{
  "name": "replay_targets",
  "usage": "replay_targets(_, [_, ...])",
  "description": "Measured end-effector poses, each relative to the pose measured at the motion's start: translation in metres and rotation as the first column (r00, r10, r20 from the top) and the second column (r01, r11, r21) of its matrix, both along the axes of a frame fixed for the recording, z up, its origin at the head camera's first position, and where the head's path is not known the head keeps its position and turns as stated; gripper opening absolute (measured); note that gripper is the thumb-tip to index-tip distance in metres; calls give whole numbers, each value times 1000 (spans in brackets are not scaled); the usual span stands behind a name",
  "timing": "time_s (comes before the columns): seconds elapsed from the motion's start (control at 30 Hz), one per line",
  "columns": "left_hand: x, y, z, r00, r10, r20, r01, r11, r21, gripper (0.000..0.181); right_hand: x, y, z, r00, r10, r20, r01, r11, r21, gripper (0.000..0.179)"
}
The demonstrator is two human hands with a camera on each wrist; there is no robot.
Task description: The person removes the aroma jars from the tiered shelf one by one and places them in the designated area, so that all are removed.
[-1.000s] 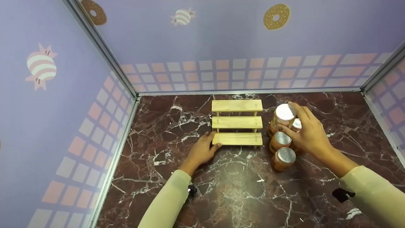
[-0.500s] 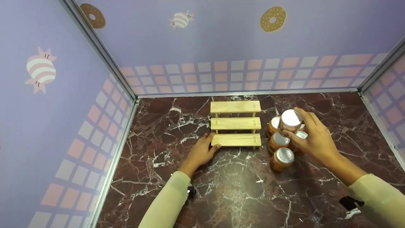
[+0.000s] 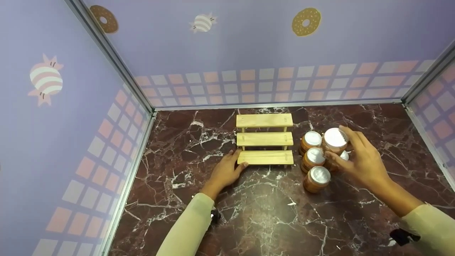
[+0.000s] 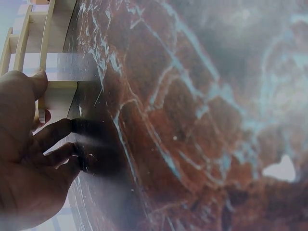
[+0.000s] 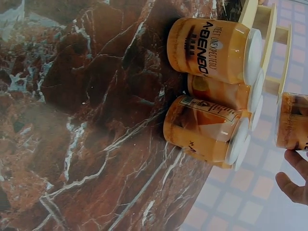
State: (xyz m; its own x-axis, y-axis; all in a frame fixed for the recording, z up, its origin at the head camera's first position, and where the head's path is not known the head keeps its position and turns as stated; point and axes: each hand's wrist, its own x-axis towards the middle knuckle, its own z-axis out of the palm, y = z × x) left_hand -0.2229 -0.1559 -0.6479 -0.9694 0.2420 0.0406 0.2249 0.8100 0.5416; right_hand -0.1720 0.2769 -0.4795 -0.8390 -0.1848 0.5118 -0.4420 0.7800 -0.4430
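A small three-step wooden rack stands on the dark marbled surface. My left hand pinches the left end of its lowest step; the left wrist view shows thumb and finger on either side of the board. In my right hand a jar with a silver lid is held between thumb and fingers, raised above the other jars. Those stand bunched right of the rack: a back one, a middle one, a front one and others partly hidden beneath the held jar. Their labels are orange.
Lilac wall panels with sweets and doughnut pictures enclose the back and both sides. A metal strip runs along the rear edge of the marbled surface. The jars stand close to the rack's right end.
My right hand has carried the raised jar rightward and slightly toward me, uncovering the back left jar. My left hand stays on the rack's lowest step.
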Motion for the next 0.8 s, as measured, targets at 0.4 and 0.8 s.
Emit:
replay_targets(0.4, [-2,-1,-3,1000,-4,3,4,999,-32,95,9,10,-2,1000,-10,-10,10,1000,-13,96])
replay_targets(0.8, [-2,0,-6,1000,7,0,-7,998,-56,87,19,20,-6,999,-26,-37,26,1000,-12,99])
